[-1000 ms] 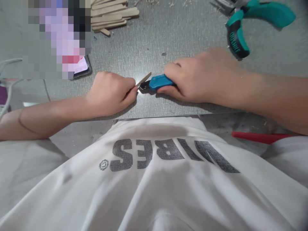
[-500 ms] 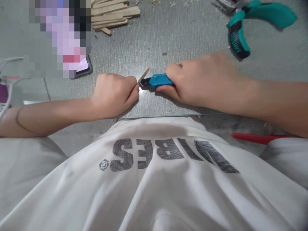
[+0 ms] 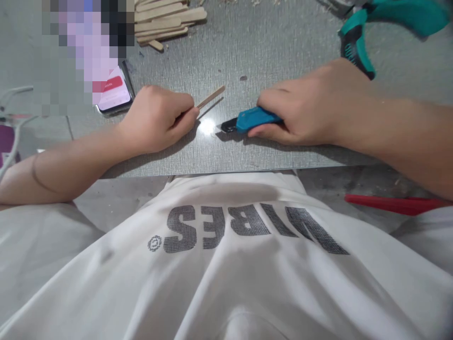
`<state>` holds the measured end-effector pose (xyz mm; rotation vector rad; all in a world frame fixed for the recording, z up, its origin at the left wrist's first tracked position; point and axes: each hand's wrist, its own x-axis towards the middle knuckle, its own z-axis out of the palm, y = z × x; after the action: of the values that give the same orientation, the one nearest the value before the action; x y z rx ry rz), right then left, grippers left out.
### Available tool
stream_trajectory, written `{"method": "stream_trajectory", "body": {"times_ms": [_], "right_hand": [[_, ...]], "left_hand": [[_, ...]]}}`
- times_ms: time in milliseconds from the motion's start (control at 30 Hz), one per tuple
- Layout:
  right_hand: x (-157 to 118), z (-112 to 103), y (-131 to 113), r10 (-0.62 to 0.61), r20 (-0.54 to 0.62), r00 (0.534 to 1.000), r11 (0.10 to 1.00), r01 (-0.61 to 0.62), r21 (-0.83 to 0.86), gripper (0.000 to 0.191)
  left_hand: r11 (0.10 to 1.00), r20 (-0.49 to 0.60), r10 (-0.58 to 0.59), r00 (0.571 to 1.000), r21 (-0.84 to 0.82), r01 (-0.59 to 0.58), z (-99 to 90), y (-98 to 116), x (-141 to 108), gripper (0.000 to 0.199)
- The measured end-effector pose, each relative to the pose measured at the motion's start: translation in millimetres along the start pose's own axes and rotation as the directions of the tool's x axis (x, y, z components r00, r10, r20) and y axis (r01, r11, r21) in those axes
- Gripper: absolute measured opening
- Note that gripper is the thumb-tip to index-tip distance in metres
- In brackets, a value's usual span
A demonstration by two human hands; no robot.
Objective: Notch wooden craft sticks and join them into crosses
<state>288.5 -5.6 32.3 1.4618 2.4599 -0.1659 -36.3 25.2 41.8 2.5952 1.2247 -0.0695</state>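
A thin wooden stick (image 3: 212, 96) pokes out to the upper right from my left hand (image 3: 159, 118), whose fingers are pinched round its other end. Lower and to the right, my right hand (image 3: 311, 108) is wrapped round a blue utility knife (image 3: 253, 120). The knife's black tip points left, just above the grey table (image 3: 226, 151), and stands apart from the stick. Whether any blade sticks out is too small to tell.
Several flat wooden sticks (image 3: 161, 22) lie in a pile at the top. Pliers with teal and black handles (image 3: 406, 16) rest behind my right hand. A phone (image 3: 116, 94), partly blurred out, lies beyond my left hand. White cables (image 3: 16, 134) run at the far left.
My left hand has moved up and left with the stick, which is now tilted flatter. My right hand has drawn the knife to the right, away from the stick. The pliers have shifted up and right.
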Motion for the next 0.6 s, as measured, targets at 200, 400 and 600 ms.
{"method": "stream_trajectory", "body": {"times_ms": [200, 400, 600], "right_hand": [[0.3, 4.8, -2.6, 0.007, -0.067, 0.998, 0.997, -0.002, 0.079, 0.082], [-0.8, -0.1, -11.2, 0.040, -0.097, 0.995, 0.971, -0.016, 0.237, 0.070], [-1.4, -3.5, -11.1, -0.003, -0.103, 0.995, 0.976, 0.026, 0.216, 0.068]], "left_hand": [[0.999, 0.056, -0.047, 0.997, -0.020, 0.048, -3.7, 13.7, -5.5, 0.037], [1.000, 0.039, -0.026, 0.999, 0.013, 0.026, 1.4, 15.2, -7.3, 0.031], [0.996, 0.043, 0.001, 0.999, 0.087, -0.005, 4.4, 14.6, -8.5, 0.039]]}}
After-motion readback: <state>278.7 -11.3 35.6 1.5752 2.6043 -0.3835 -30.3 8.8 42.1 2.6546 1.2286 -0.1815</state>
